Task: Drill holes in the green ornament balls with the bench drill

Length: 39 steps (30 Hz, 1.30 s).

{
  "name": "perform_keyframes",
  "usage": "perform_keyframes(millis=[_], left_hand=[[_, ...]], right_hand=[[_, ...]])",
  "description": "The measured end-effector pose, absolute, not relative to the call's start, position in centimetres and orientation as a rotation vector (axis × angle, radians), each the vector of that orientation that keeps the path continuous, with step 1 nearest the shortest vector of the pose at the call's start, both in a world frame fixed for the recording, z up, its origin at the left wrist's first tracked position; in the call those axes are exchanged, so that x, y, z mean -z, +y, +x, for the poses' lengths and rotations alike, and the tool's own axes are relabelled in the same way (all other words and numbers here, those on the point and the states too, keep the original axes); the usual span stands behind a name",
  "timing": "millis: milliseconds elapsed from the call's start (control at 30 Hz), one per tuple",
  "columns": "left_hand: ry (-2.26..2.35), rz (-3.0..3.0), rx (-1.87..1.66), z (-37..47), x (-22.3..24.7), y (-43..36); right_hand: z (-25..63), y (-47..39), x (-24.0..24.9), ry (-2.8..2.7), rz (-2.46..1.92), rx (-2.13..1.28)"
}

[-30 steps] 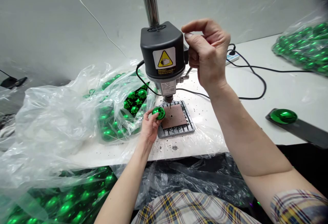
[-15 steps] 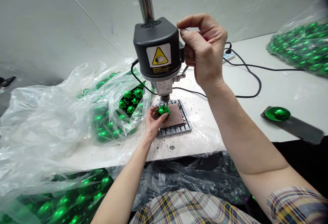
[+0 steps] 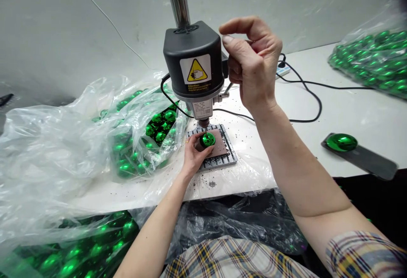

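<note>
My left hand (image 3: 194,154) holds a shiny green ball (image 3: 208,139) between thumb and fingers, under the chuck (image 3: 204,123) of a small black drill press (image 3: 193,62). The ball rests on a brownish square board (image 3: 220,145) on the slotted metal base (image 3: 231,159). A thin bit points down at the ball's top; whether it has entered cannot be seen. My right hand (image 3: 256,59) is raised beside the motor housing, its lower fingers curled where the feed lever (image 3: 229,87) runs up into them. Index finger and thumb stick out toward the housing.
Clear plastic bags (image 3: 57,142) with green balls (image 3: 160,127) lie left of the press; more balls (image 3: 79,252) are below the table edge. Another bag of green balls (image 3: 372,62) sits far right. A phone (image 3: 375,162) bears an oval-looking green ball (image 3: 341,142). Black cable (image 3: 313,95) crosses the table.
My left hand has slid the green ball slightly right, bringing it under the drill bit. My right hand has stayed in nearly the same place beside the housing.
</note>
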<state>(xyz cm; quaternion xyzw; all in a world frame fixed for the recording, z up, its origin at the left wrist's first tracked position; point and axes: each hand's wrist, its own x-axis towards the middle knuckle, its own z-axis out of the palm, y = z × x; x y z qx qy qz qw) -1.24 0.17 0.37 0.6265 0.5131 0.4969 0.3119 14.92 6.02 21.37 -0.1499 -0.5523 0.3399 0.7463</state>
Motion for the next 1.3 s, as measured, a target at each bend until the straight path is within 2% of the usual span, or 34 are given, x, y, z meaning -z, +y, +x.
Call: perform_keyframes(millis=[300,500,1167,1300], left_hand=[[1.333,1.571,-1.319,-1.1,-0.3,0.3],[1.354,1.591,-1.318,-1.0,-0.7,0.1],[1.368,1.606,-1.322,-1.0,-0.7,-0.1],[1.349,1.575,-1.341,-1.0,-0.4,0.2]], right_hand=[[15.2,4.6,-17.9,-1.291,-0.484,-0.382],[15.3,3.0,-16.5,-1.276,-0.309,-0.363],[16.2,4.5,-11.3,-1.288,-0.191,-0.096],[15.6,3.9,-12.3,-1.260,-0.199,-0.134]])
